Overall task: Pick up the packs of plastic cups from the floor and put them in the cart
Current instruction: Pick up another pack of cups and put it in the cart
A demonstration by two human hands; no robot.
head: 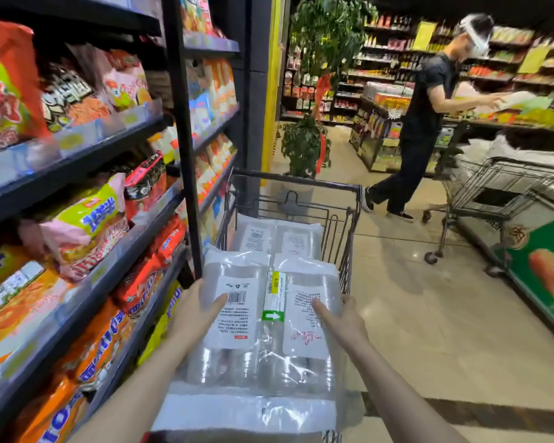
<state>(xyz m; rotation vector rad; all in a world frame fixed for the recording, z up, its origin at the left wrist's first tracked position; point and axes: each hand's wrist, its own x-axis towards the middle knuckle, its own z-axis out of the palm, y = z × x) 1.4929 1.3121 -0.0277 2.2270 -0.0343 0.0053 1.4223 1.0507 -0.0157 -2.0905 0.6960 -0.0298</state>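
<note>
While both hands clasp it, a clear film-wrapped cup pack (256,318) hovers over the cart.
Left hand (199,311) and right hand (339,318) grip opposite sides to steady it above the dark wire cart (301,183).

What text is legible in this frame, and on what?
"4.50": yellow price tag on the held pack of cups.
White arrow, no words: green sticker below that tag.
Barcode and fine print on the pack's white labels: too small to read.
Labels on the packs in the cart: blurred.
Snack bags on the shelves: large lettering, too blurred to read.
</note>
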